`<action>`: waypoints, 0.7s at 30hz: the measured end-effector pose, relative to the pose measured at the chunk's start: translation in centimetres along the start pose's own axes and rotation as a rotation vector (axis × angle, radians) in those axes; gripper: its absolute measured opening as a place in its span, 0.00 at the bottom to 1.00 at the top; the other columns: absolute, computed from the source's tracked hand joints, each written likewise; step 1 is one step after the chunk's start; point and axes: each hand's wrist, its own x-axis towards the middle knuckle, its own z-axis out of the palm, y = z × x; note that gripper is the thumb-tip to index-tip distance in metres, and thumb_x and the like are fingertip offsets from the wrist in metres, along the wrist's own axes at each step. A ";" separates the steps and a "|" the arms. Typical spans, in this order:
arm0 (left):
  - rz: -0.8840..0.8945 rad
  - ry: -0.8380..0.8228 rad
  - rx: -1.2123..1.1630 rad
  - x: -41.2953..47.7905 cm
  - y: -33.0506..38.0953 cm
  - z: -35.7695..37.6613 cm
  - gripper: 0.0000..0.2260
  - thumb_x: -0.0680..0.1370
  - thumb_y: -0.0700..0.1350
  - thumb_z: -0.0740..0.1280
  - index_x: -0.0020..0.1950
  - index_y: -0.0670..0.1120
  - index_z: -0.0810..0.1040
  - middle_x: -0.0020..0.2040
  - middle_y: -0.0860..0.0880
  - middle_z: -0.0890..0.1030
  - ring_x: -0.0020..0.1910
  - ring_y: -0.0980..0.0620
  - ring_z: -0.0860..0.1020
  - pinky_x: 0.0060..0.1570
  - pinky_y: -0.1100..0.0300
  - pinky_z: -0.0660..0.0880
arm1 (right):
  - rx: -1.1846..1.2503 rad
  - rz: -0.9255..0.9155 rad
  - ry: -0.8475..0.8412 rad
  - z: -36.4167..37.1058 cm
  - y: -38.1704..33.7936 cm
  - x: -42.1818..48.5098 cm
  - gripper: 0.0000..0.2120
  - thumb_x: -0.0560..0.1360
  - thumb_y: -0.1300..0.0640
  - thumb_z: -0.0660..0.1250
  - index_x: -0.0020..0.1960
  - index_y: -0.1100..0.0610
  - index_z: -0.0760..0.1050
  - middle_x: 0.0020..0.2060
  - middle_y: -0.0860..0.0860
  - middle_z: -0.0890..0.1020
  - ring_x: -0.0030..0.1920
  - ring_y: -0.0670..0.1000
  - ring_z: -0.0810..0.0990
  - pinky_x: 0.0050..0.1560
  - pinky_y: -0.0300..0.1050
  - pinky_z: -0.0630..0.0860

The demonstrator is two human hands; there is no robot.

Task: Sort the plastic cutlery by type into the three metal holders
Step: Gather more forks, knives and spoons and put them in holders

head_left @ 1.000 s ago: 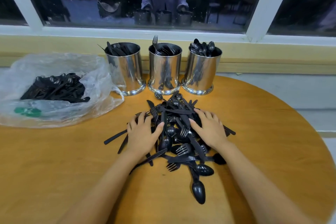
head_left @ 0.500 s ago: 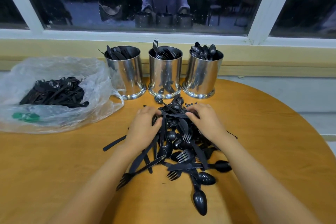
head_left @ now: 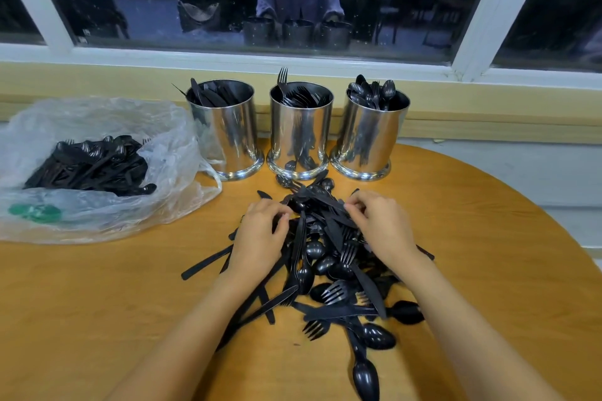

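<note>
Centre frame: left hand [head_left: 260, 238], right hand [head_left: 381, 225], fingers curled on cutlery pile [head_left: 325, 257]; whether either grips piece cannot be told.

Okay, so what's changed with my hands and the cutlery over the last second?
The left hand and right hand slid up the cutlery pile toward the holders; flat fingers now curl, pinching pieces. Holders and bag unchanged.
</note>
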 end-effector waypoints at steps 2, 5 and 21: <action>-0.059 0.031 -0.123 0.1 1.2 -0.2 0.10 0.82 0.45 0.62 0.54 0.45 0.83 0.49 0.50 0.82 0.49 0.53 0.78 0.45 0.67 0.70 | 0.125 -0.046 0.077 0.3 -1.4 -0.6 0.04 0.78 0.57 0.67 0.49 0.54 0.80 0.39 0.43 0.78 0.34 0.39 0.72 0.35 0.31 0.67; -0.316 -0.048 -0.526 0.6 3.3 -0.6 0.10 0.82 0.51 0.61 0.50 0.49 0.80 0.47 0.49 0.84 0.47 0.54 0.82 0.49 0.63 0.77 | 0.132 -0.241 0.127 1.2 -3.8 -1.6 0.03 0.76 0.58 0.69 0.49 0.55 0.80 0.41 0.42 0.76 0.35 0.39 0.70 0.38 0.28 0.69; -0.734 -0.040 -1.127 0.9 0.2 -3.4 0.11 0.85 0.39 0.54 0.54 0.42 0.76 0.35 0.47 0.73 0.32 0.53 0.73 0.38 0.57 0.78 | -0.068 0.017 -0.322 5.2 -4.8 8.6 0.13 0.79 0.53 0.66 0.61 0.58 0.77 0.52 0.54 0.82 0.53 0.55 0.79 0.46 0.47 0.76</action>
